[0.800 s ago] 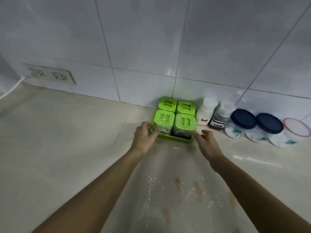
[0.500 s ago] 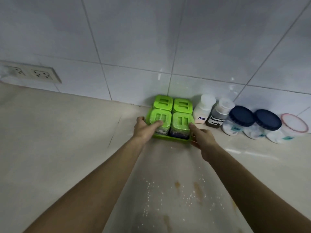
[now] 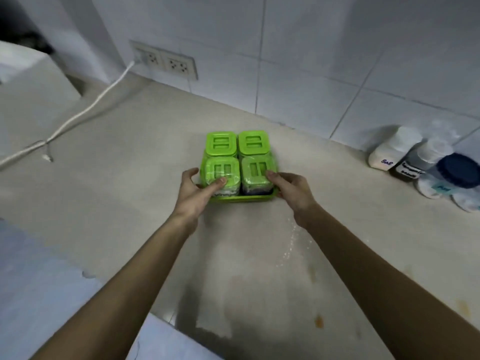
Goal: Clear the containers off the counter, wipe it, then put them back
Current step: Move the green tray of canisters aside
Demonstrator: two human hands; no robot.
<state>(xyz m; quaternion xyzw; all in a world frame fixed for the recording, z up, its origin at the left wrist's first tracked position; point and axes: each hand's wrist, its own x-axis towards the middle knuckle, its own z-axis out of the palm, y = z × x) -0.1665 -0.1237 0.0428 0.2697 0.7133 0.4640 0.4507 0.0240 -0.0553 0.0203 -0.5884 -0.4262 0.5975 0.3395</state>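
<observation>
A green tray (image 3: 242, 199) carries several clear jars with green square lids (image 3: 237, 157). It now sits out from the wall, left of the other containers. My left hand (image 3: 197, 190) grips the tray's front left corner, thumb on the near left jar. My right hand (image 3: 291, 189) grips the front right corner, thumb on the near right lid. At the right, by the wall, stand a white salt bottle (image 3: 389, 152), a dark seed bottle (image 3: 415, 162) and a blue-lidded jar (image 3: 452, 175).
The beige counter (image 3: 130, 178) has white grains (image 3: 293, 242) and orange stains (image 3: 319, 320) near the front. A white cable (image 3: 85, 110) runs from the wall sockets (image 3: 168, 62) across the left. A white appliance (image 3: 31, 79) stands far left.
Both hands closed on the green tray and drew it away from the wall, leftward from the bottles. The view swung, so the sockets and cable now show.
</observation>
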